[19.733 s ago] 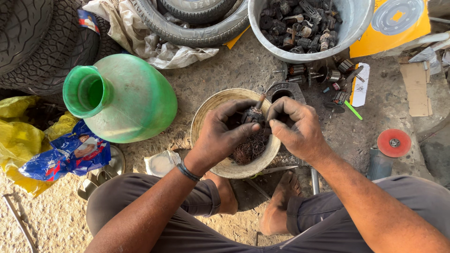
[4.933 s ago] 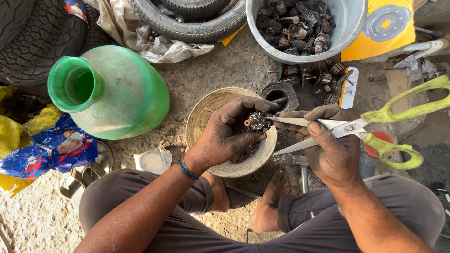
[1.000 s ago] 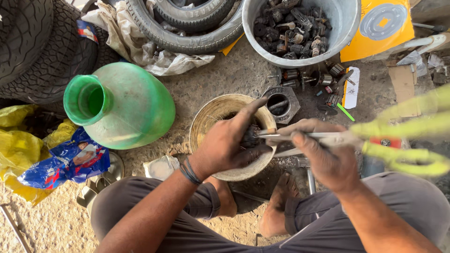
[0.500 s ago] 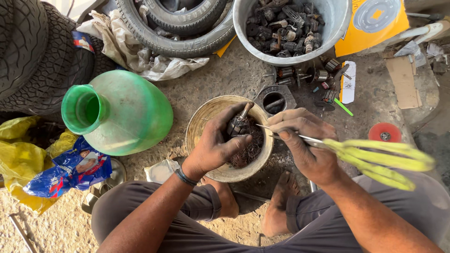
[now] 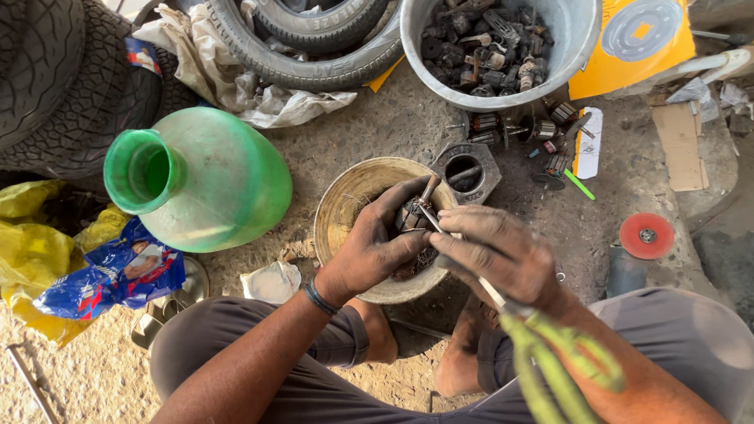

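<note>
Your scissors (image 5: 550, 353) had swung down; right hand (image 5: 503, 255) gripped them, left hand (image 5: 377, 247) pinched the armature (image 5: 410, 220) over the bowl (image 5: 345, 208), hemmed by the green jug (image 5: 212, 177).

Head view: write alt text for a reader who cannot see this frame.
Seen from above, a seated person's left hand holds a dark metal part over a tan bowl while the right hand presses green-handled scissors against it. A green jug, tyres and a metal tub of dark parts lie on the ground around them.
</note>
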